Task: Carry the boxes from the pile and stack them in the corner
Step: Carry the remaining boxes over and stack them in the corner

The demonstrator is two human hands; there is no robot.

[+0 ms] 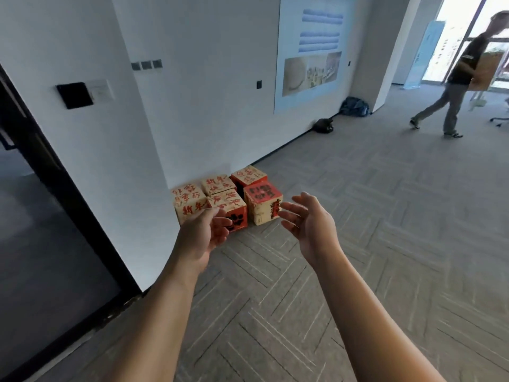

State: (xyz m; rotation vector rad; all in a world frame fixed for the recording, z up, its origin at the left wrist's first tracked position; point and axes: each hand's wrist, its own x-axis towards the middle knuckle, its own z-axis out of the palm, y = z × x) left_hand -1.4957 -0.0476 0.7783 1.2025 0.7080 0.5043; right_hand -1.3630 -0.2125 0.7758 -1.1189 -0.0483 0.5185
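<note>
Several small cube boxes (225, 197), tan and red with red and black brush lettering, sit in one layer on the carpet against the white wall. The nearest right one (263, 206) has a red top. My left hand (203, 232) is held out in front of the group, fingers apart, holding nothing, and overlaps the front middle box (234, 209). Just right of the red-topped box is my right hand (308, 221), open with the palm turned inward, also holding nothing. Both hands hover above the floor, apart from the boxes.
A dark glass door with a black frame (55, 188) stands at left. Two dark bags (354, 106) (324, 125) lie by the wall farther back. A person (451, 78) carrying a brown box walks at the far right. Grey herringbone carpet (385, 244) covers the floor.
</note>
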